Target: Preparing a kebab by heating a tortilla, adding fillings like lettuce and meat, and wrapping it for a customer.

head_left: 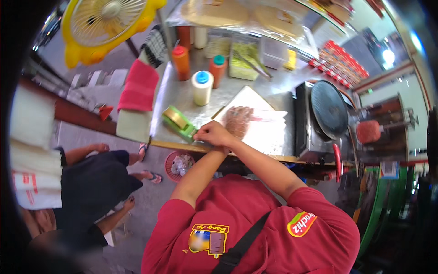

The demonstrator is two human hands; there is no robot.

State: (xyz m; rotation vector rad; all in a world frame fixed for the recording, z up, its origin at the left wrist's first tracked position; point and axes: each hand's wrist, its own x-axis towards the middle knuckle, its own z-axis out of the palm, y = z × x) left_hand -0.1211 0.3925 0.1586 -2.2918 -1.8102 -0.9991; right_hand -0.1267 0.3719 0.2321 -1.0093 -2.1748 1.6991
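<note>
My right hand (213, 133) reaches across my left forearm, its fingers pinched at the cutter end of a green tape dispenser (178, 124). A roll of tape sits in the dispenser, near the counter's front left edge. Beneath my right wrist, my left forearm crosses towards the white board. There my left hand (239, 120) appears to be covered in crinkled clear plastic, and its fingers are hard to make out. Beside it a clear and white plastic packet (268, 115) lies on the board (253, 97). Whether my left hand grips this packet cannot be told.
Squeeze bottles (202, 89) stand behind the dispenser. A tub of shredded greens (244, 63) holds tongs. On the right, a dark round pan (329, 109) sits on a stove, its red handle (337, 161) jutting past the counter. A pink basket (174, 171) and another person (95, 186) are left.
</note>
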